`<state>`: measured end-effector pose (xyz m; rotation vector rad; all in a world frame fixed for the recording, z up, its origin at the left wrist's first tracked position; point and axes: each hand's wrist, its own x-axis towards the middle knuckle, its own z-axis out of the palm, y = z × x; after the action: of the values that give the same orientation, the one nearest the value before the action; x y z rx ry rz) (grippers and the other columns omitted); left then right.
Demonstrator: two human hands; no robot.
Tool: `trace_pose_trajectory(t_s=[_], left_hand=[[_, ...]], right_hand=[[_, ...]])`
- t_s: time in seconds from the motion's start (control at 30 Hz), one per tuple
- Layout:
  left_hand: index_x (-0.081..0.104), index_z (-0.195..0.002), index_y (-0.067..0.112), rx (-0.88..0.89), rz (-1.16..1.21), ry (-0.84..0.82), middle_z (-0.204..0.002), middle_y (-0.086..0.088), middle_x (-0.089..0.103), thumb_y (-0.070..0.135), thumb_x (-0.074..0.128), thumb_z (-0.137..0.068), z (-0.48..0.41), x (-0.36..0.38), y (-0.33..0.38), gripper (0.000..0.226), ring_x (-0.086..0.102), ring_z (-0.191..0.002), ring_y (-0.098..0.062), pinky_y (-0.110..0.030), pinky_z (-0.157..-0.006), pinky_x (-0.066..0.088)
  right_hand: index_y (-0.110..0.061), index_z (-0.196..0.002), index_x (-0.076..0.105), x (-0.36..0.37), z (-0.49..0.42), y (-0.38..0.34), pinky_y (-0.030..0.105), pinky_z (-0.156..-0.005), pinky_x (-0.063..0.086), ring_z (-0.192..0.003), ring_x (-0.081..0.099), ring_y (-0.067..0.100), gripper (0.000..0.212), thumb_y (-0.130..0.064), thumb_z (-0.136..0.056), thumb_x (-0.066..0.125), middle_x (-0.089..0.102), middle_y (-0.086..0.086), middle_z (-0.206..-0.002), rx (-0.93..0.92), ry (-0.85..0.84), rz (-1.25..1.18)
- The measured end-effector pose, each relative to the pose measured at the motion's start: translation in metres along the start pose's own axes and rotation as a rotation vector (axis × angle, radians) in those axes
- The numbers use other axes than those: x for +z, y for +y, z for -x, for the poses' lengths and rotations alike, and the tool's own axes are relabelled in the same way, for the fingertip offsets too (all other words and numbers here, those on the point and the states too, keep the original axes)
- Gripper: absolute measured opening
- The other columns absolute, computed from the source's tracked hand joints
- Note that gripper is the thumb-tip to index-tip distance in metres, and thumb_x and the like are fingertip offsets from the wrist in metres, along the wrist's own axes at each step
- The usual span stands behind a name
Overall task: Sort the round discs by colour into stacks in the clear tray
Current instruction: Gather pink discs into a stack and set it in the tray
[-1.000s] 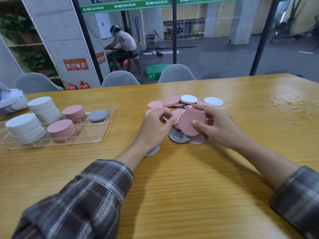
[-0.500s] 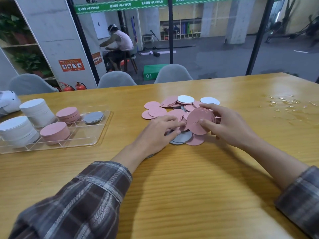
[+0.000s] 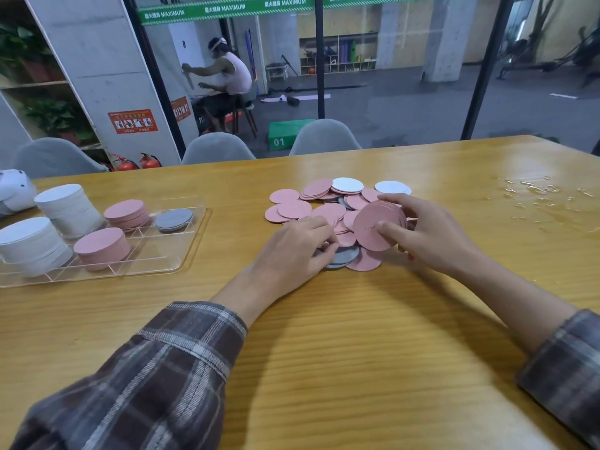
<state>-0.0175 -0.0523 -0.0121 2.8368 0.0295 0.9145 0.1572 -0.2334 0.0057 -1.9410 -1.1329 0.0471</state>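
Steadily feed pinks into the bundle

Well left of both hands, the clear tray (image 3: 186, 246) holds white, pink and grey stacks. The left hand (image 3: 292, 251) lies curled on the near edge of the loose disc pile (image 3: 292, 207), beside a grey disc (image 3: 345, 254); I cannot tell whether it pinches one. The right hand (image 3: 431, 235) grips a tilted pink bundle (image 3: 368, 233) over the pile. It would be best to slide pinks out singly and square the bundle.

Three grey chairs (image 3: 217, 147) stand behind the wooden bench (image 3: 357, 352). Two red fire extinguishers (image 3: 149, 161) stand beyond. Liquid droplets (image 3: 532, 190) lie on the bench's far right.
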Motion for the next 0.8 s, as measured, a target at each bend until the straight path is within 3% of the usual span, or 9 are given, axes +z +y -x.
trace_pose_trajectory(t_s=[0.17,0.27,0.37,0.47,0.67,0.8], left_hand=[[0.065,-0.09,0.015,-0.007,0.109,-0.13,-0.088,0.008,0.06,0.016,0.064,-0.097,0.012,-0.011,0.004,0.007,0.051,-0.078,-0.008,-0.033,-0.072,0.048],[0.068,-0.089,0.016,-0.054,0.167,-0.132,-0.087,0.009,0.06,0.018,0.067,-0.097,0.011,-0.011,0.005,0.008,0.052,-0.076,-0.005,-0.023,-0.068,0.043],[0.071,-0.094,0.018,-0.175,0.253,-0.092,-0.093,0.01,0.064,0.024,0.073,-0.096,0.01,-0.007,0.004,0.006,0.058,-0.087,-0.006,-0.017,-0.076,0.043],[0.07,-0.112,0.021,-0.302,0.241,-0.095,-0.105,0.009,0.066,0.033,0.08,-0.09,0.011,-0.004,0.002,0.027,0.061,-0.098,-0.007,-0.019,-0.086,0.047],[0.07,-0.123,0.024,-0.39,0.29,-0.078,-0.11,0.006,0.065,0.033,0.09,-0.078,0.008,-0.01,0.003,0.05,0.063,-0.096,-0.007,-0.006,-0.081,0.042],[0.073,-0.12,0.026,-0.484,0.388,-0.026,-0.107,0.005,0.061,0.02,0.093,-0.073,0.006,-0.014,0.002,0.051,0.062,-0.087,-0.009,-0.01,-0.074,0.044]], right_hand=[[-0.03,-0.138,0.06,0.003,0.002,-0.003,0.019,-0.062,0.042,-0.073,0.065,0.005,0.047,-0.028,-0.091,0.07,0.071,-0.005,-0.102,-0.013,0.003,0.007],[-0.031,-0.138,0.06,0.005,0.003,-0.005,0.019,-0.061,0.042,-0.073,0.065,0.006,0.047,-0.027,-0.092,0.071,0.07,-0.007,-0.1,-0.022,0.01,0.001],[-0.031,-0.139,0.059,0.007,0.004,-0.006,0.02,-0.062,0.043,-0.072,0.065,0.006,0.048,-0.027,-0.092,0.07,0.07,-0.007,-0.102,-0.021,0.028,-0.001],[-0.033,-0.143,0.055,0.008,0.003,-0.006,0.024,-0.072,0.046,-0.082,0.069,0.01,0.051,-0.027,-0.094,0.069,0.07,-0.007,-0.107,-0.017,0.04,-0.011],[-0.033,-0.149,0.048,0.009,0.003,-0.003,0.034,-0.091,0.053,-0.098,0.069,0.018,0.057,-0.026,-0.097,0.068,0.068,-0.011,-0.118,-0.058,0.018,-0.031],[-0.037,-0.149,0.048,0.009,0.001,-0.003,0.031,-0.085,0.053,-0.087,0.068,0.008,0.055,-0.026,-0.098,0.066,0.066,-0.015,-0.116,-0.066,0.011,-0.03]])
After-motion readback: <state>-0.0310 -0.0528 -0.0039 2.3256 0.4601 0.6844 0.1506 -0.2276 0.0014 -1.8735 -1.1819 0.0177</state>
